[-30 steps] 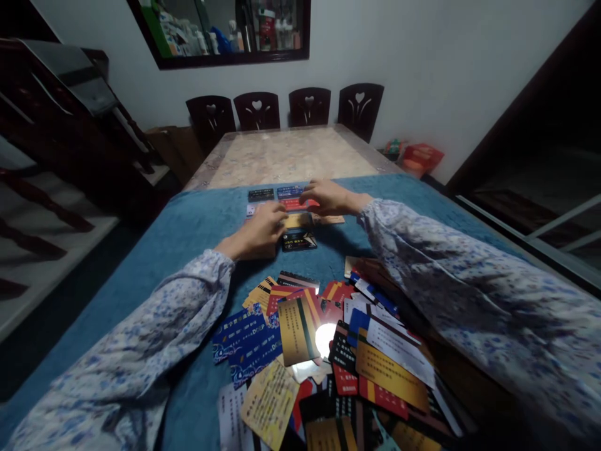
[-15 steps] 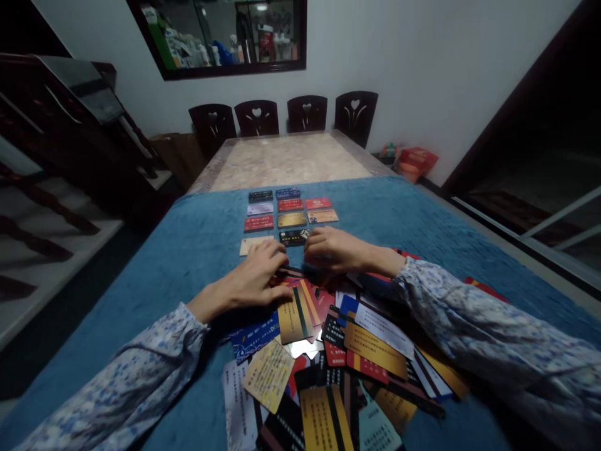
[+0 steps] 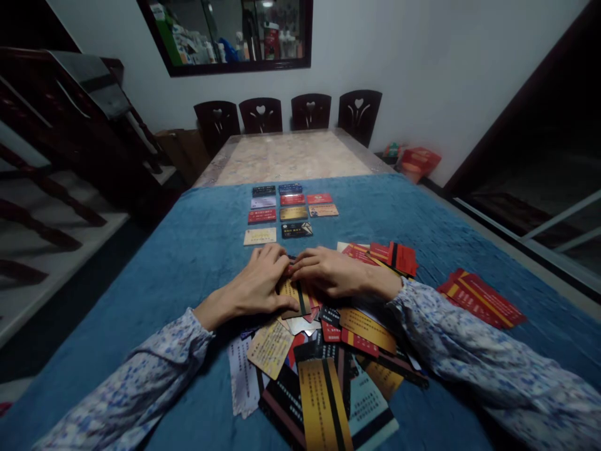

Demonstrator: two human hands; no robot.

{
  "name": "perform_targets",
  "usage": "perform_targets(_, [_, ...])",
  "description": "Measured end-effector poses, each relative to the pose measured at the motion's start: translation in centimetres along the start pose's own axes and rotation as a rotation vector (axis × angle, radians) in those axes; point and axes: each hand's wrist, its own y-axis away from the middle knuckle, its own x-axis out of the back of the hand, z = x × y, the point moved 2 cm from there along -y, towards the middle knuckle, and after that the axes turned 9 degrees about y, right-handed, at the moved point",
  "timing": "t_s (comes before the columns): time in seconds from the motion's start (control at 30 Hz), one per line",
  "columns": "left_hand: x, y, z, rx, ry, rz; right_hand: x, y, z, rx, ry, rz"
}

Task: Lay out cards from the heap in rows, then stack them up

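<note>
A loose heap of plastic cards (image 3: 326,401), many with dark magnetic stripes, lies face down before me. My left hand (image 3: 256,282) rests on its far side, fingers curled at the far edge and thumb on a gold card (image 3: 295,294). Beside it, my right hand (image 3: 323,269) reaches in from the right with its fingers bent together. Its fingertips meet the left fingers over the cards, and what they pinch is hidden. Past my hands, several cards lie in rows, among them a black VIP card (image 3: 297,230) and a cream card (image 3: 260,236).
Red cards (image 3: 483,297) lie to the right, with another red group (image 3: 397,255) behind my right forearm. A blue cloth (image 3: 197,250) covers the table's near part. Dark chairs (image 3: 310,113) stand at the far end, and a stair railing (image 3: 42,125) is on the left.
My right hand has drawn back from beside the black card toward my left hand. Both hands now meet over the heap. The view has shifted slightly, showing more red cards.
</note>
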Motion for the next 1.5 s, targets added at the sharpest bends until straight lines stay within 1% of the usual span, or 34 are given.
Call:
perform_targets(0.17, [0.0, 0.1, 0.0, -0.024, -0.029, 0.03, -0.3, 0.1, -0.2, -0.053, 0.052, -0.071])
perform_targets(0.27, [0.1, 0.1, 0.1, -0.046, -0.053, 0.03, -0.3, 0.1, -0.2, -0.069, 0.109, -0.087])
perform_targets(0.4, [0.1, 0.1, 0.2, -0.053, -0.081, -0.002, -0.3, 0.2, -0.1, -0.074, 0.18, -0.081])
perform_targets(0.53, [0.1, 0.2, 0.3, -0.075, -0.095, -0.024, -0.4, 0.2, 0.1, -0.089, 0.255, -0.047])
perform_targets(0.67, [0.1, 0.1, 0.6, -0.052, -0.099, -0.061, -0.6, 0.4, 0.6, -0.118, 0.307, -0.03])
perform_targets(0.87, [-0.1, 0.2, 1.0, -0.004, -0.123, -0.046, -1.2, 0.7, 2.1, -0.171, 0.277, -0.015])
perform_targets(1.07, [-0.4, 0.2, 1.7, 0.036, -0.148, -0.038, -1.1, 0.6, 2.2, -0.122, 0.201, 0.034])
perform_targets(1.3, [-0.5, 0.2, 2.3, 0.074, -0.128, -0.08, -1.0, 0.9, 2.5, -0.121, 0.192, -0.018])
perform_targets(1.4, [-0.5, 0.2, 2.4, 0.062, -0.117, -0.081, -0.7, 1.0, 2.6, -0.109, 0.179, -0.036])
perform_targets(1.5, [-0.5, 0.1, 2.4, 0.036, -0.102, -0.067, -0.4, 1.0, 2.5, -0.097, 0.166, -0.024])
